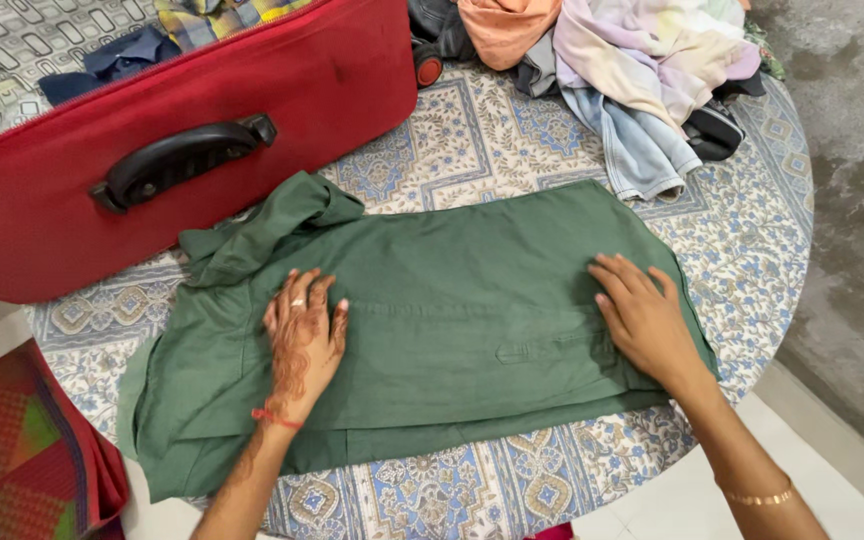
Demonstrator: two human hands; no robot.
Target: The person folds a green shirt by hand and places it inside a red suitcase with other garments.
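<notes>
A dark green cotton garment (452,310), folded into a wide rectangle, lies flat across the round bench covered in a blue-and-cream floral printed cloth (482,140). Both hands rest palm-down on it: the left hand (304,340) near the bunched collar end, fingers (302,300) loosely spread; the right hand (642,320) at the opposite edge, fingers close together and flat. Neither pinches cloth. This looks like the smoothing stage of folding. A further fold would call for gripping 1 edge. Behind sit a red fabric suitcase with a black handle (282,90) and a heap of mixed pastel clothes (632,60).
</notes>
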